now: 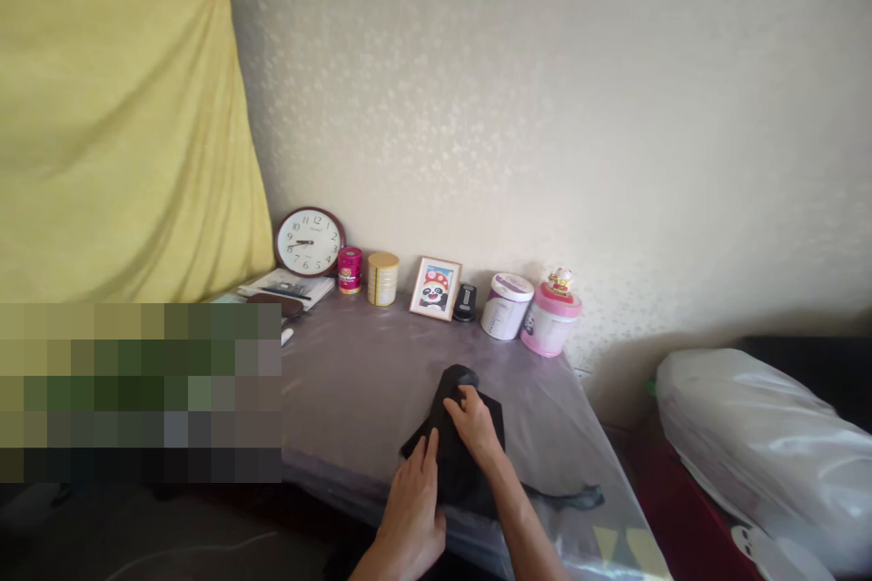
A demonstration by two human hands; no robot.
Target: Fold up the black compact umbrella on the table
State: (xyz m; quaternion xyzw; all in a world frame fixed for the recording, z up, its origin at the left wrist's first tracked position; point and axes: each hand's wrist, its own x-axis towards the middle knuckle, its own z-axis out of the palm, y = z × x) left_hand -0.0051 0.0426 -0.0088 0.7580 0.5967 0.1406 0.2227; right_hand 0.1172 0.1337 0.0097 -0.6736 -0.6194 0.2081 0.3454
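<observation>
A piece of black cloth [458, 463] lies bunched near the front edge of the table, with a rolled or folded bulge at its far end. I cannot make out what kind of item it is. My left hand [412, 504] rests along the cloth's left side, its fingers stretched forward. Over the upper part, my right hand [471, 422] has its fingers bent and pressed together on the cloth near the bulge. A dark strap-like strip [569, 497] stretches out to the right across the tabletop, beyond my right forearm.
Along the back of the covered table [354, 372] stand a clock [311, 241], a pink can [350, 270], a yellow tin [382, 280], a panda picture [434, 289], a black device [465, 301] and two tubs [505, 309]. White bundle [763, 436] at right; yellow curtain [123, 109] at left.
</observation>
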